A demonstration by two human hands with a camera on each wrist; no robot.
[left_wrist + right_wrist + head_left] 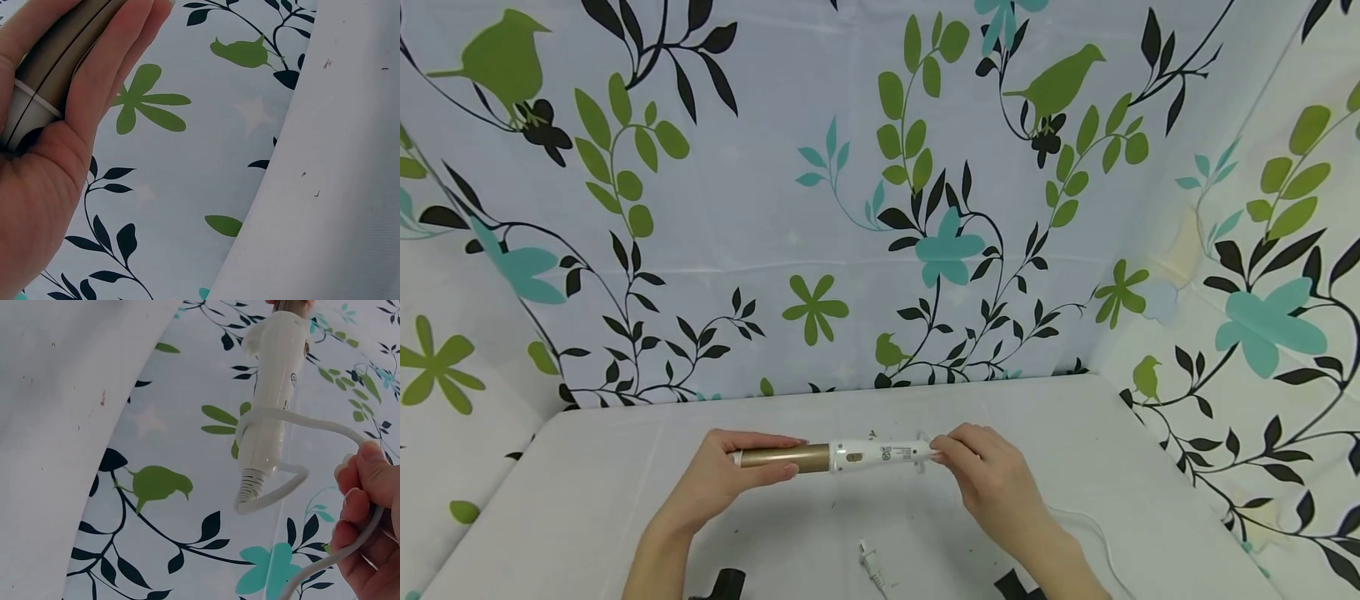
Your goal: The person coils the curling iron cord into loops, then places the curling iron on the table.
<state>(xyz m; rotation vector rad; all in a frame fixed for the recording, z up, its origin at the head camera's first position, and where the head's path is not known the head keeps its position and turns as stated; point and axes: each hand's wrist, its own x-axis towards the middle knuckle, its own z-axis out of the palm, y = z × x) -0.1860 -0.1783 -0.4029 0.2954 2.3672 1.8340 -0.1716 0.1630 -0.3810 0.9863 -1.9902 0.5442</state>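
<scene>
A curling iron (pixel 880 452) with a gold barrel and a white handle is held level over the table, barrel to the left. My left hand (pixel 730 468) grips the gold barrel (pixel 72 53) near its white tip, with thumb and fingers on either side. At the handle end is my right hand (pixel 988 475). Its thumb and fingers pinch the white cord (pixel 319 425), as the right wrist view shows. That cord loops once round the handle near its ribbed base. On the table between my forearms lies the cord's plug (pixel 871 562).
The white table (pixel 625 517) carries small dark specks. Patterned cloth (pixel 760 200) with leaves and birds hangs behind it and at both sides. More cord (pixel 1097 525) trails on the table by my right forearm. Black pieces (pixel 727 583) show at the bottom edge, near each wrist.
</scene>
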